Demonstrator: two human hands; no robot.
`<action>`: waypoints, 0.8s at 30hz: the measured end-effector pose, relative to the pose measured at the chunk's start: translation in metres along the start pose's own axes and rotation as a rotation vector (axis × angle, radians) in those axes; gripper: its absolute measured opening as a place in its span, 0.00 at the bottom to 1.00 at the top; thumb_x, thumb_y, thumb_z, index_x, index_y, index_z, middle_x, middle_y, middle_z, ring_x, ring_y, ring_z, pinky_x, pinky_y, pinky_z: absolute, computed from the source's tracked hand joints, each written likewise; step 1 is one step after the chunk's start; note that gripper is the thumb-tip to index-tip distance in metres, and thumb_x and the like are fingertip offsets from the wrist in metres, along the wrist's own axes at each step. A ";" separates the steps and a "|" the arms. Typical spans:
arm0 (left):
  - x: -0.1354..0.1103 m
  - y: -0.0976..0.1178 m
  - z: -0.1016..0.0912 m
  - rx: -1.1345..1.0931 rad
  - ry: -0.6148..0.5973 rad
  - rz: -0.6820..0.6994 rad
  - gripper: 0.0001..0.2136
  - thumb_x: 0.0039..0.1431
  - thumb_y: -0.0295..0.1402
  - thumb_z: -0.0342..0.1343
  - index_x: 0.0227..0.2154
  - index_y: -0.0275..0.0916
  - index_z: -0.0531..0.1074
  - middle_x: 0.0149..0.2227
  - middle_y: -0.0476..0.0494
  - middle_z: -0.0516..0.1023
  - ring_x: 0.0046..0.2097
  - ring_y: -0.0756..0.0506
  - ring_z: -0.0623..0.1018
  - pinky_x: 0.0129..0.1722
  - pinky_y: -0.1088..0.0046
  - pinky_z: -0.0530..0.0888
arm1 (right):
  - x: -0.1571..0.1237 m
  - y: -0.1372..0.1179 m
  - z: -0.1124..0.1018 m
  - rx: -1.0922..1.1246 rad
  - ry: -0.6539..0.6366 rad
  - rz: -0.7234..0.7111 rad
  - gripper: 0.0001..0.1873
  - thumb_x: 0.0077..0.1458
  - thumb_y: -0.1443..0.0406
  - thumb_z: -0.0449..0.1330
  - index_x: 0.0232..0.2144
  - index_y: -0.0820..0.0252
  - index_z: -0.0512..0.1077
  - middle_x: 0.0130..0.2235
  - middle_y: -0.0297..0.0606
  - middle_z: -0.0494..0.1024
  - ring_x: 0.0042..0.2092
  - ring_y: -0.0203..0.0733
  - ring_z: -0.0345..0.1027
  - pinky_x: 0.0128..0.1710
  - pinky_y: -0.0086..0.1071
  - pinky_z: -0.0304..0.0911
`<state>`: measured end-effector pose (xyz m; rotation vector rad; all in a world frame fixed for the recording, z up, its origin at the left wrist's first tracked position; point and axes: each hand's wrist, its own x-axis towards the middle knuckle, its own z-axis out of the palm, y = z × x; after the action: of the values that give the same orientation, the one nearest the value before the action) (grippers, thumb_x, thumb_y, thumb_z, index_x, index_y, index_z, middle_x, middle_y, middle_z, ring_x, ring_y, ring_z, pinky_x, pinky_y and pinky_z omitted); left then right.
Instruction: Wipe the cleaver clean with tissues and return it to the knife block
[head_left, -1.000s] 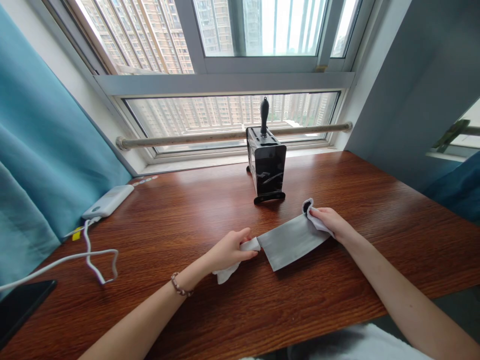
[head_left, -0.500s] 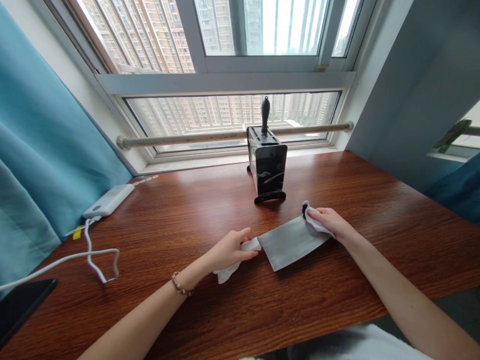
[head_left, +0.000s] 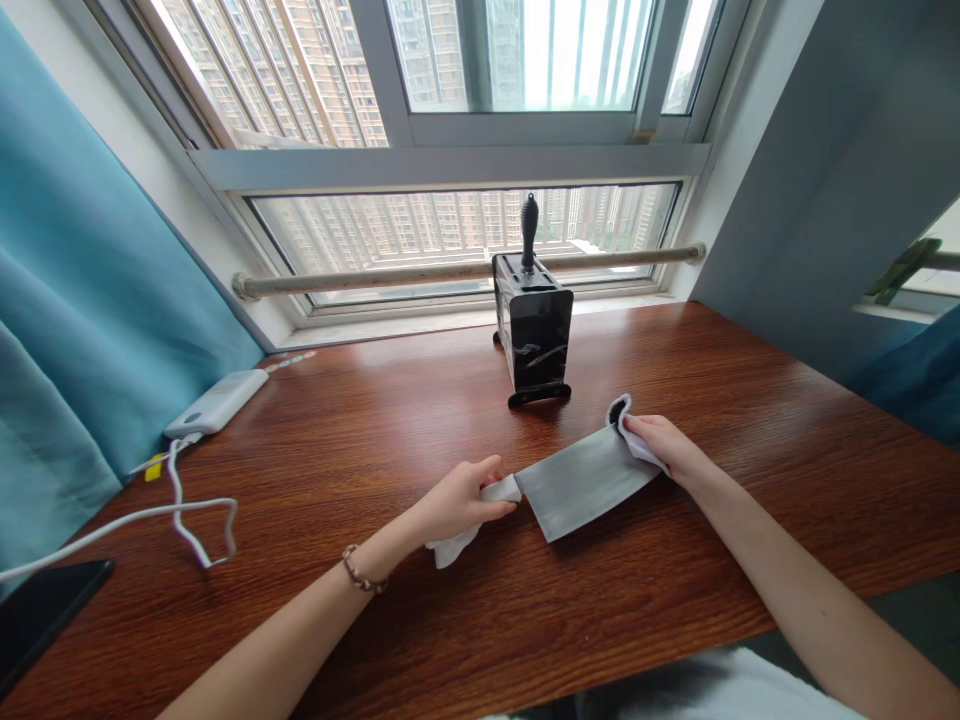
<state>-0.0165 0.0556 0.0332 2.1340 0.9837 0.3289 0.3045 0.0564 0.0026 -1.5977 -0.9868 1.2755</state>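
Observation:
A grey cleaver blade [head_left: 581, 480] lies flat on the wooden table [head_left: 375, 430] in front of me. My left hand [head_left: 454, 500] is closed, pinching a white cloth [head_left: 457, 540] against the blade's left end. My right hand [head_left: 660, 445] is closed at the blade's right end, wrapped round a white cloth [head_left: 626, 415] that covers a black part, apparently the handle. A beaded bracelet is on my left wrist.
A black knife block [head_left: 534, 330] with one black handle sticking up stands just behind the blade. A white power bank [head_left: 217, 400] and white cable [head_left: 180, 510] lie at the left. A dark phone [head_left: 41, 610] is at the left edge, by a teal curtain [head_left: 90, 300].
My right hand and the cloth-wrapped end dipped slightly towards the blade, then came back up. The left hand and the blade stayed in place.

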 end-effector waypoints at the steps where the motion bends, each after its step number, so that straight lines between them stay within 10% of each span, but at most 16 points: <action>1: 0.000 0.000 0.000 0.001 0.001 -0.002 0.12 0.48 0.39 0.54 0.25 0.37 0.58 0.23 0.55 0.63 0.26 0.54 0.62 0.24 0.80 0.57 | 0.000 0.000 0.000 0.000 0.000 -0.001 0.19 0.40 0.53 0.60 0.23 0.65 0.70 0.20 0.36 0.72 0.20 0.34 0.61 0.19 0.26 0.53; 24: 0.001 0.001 0.000 0.002 0.004 0.017 0.13 0.47 0.39 0.54 0.24 0.38 0.57 0.22 0.56 0.63 0.26 0.54 0.60 0.24 0.80 0.57 | -0.004 -0.001 0.003 -0.085 -0.003 -0.072 0.23 0.38 0.48 0.60 0.23 0.66 0.70 0.18 0.33 0.70 0.19 0.32 0.58 0.18 0.25 0.49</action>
<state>-0.0154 0.0561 0.0336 2.1456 0.9697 0.3407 0.3010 0.0534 0.0040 -1.6103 -1.1038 1.2007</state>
